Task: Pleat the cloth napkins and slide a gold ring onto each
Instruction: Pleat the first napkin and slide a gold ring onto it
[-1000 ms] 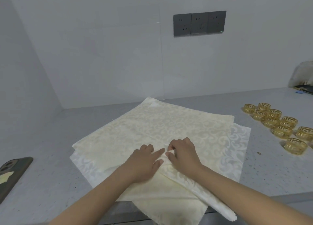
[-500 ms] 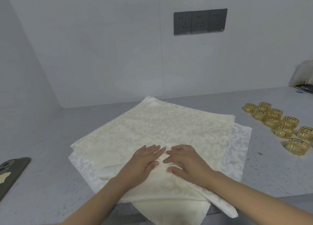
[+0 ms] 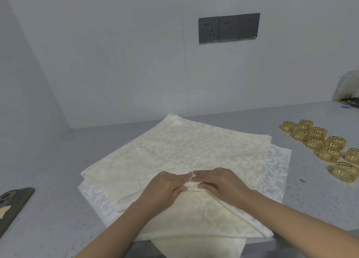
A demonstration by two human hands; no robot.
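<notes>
- Top napkin (image 3: 194, 147): cream damask cloth, uppermost of a stack lying near the bench's front edge; its near corner is gathered into a few small folds at centre, the far portion flat.
- Left hand (image 3: 165, 188): fingers and thumb curled, pinching the gathered folds from the left.
- Right hand (image 3: 219, 182): mirrors it, fingertips meeting the left's, thumb tucked under the folds, gripping the same pleat.
- Lower napkins (image 3: 272, 172): a paler white cloth shows beneath at right and left; one cream corner hangs over the bench edge. None appears pleated.
- Gold rings (image 3: 320, 141): a cluster well apart on the right of the bench (image 3: 58, 199), all lying loose; none is on a cloth.
- Progress, as judged: first pleats only; most of this napkin, its ring, and the whole remaining stack are left.
- Periphery: phone (image 3: 13, 203) at left edge; wall sockets (image 3: 229, 27) above.
</notes>
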